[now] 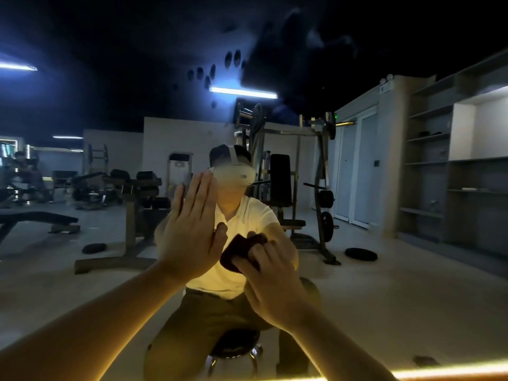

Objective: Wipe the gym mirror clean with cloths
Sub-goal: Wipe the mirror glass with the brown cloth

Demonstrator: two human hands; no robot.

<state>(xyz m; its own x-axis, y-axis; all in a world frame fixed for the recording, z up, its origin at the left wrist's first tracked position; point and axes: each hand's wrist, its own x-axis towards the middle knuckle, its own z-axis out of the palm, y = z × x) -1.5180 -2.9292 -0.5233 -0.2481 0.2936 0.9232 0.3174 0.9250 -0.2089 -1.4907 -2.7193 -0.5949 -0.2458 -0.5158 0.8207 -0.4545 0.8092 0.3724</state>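
Your left hand [192,229] lies flat against the mirror [384,284], fingers straight and held together. Just to its right, your right hand [270,287] grips a dark red cloth [236,251] in curled fingers, holding it to the glass.

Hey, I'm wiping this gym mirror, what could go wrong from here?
The left hand seems to lie bare and flat on the mirror, so it will probably leave fresh prints. The right hand holds the cloth bunched small, so strokes may miss patches. The room is dim, so streaks could go unseen.
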